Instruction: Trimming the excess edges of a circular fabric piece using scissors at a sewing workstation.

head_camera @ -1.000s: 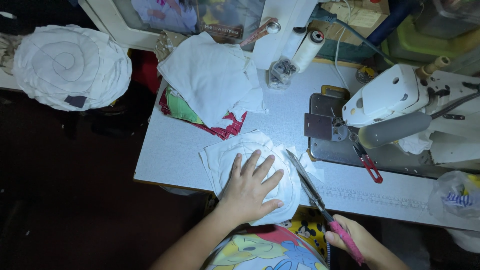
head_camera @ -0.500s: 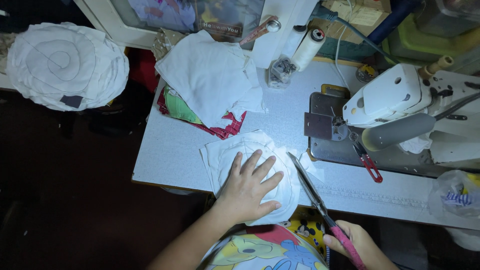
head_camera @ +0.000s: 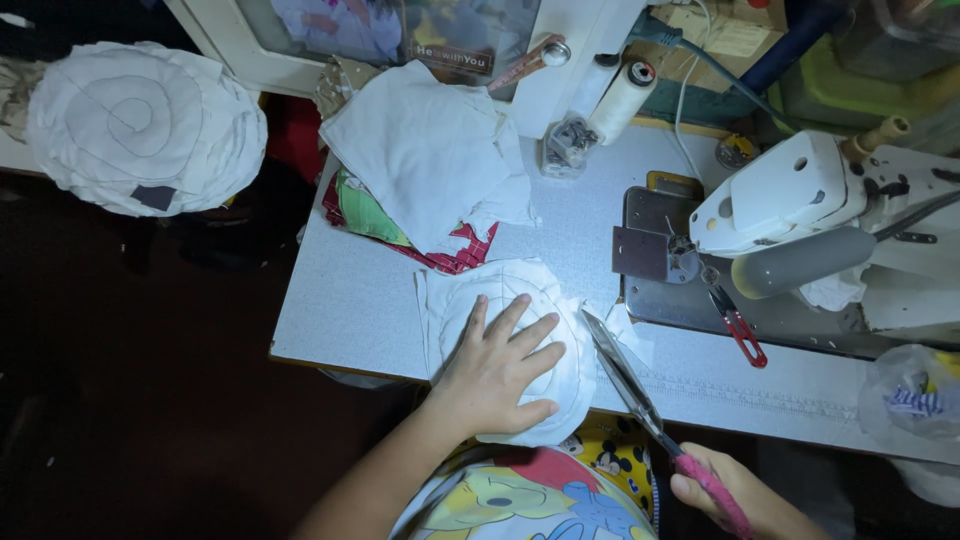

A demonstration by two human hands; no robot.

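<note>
Far to my left, off the table (head_camera: 350,300), sits a round white quilted cushion with a spiral of stitching (head_camera: 140,125), well apart from where I work. On the table's near-left part a loose heap of white cloth over red-and-green scraps (head_camera: 425,165) lies pushed back, I think to leave room in front of me. My left hand (head_camera: 500,375) lies flat with fingers spread, palm pressing down the round white stitched fabric piece (head_camera: 545,300) at the table's near edge so it cannot slide. Just right of it, my right hand (head_camera: 735,495) is closed around the pink handle of long steel scissors (head_camera: 625,375), blades angled up toward the fabric's right rim; whether they touch it I cannot tell. Beyond stands the white sewing machine (head_camera: 790,200), with small red-handled snips (head_camera: 738,330) on its plate.
</note>
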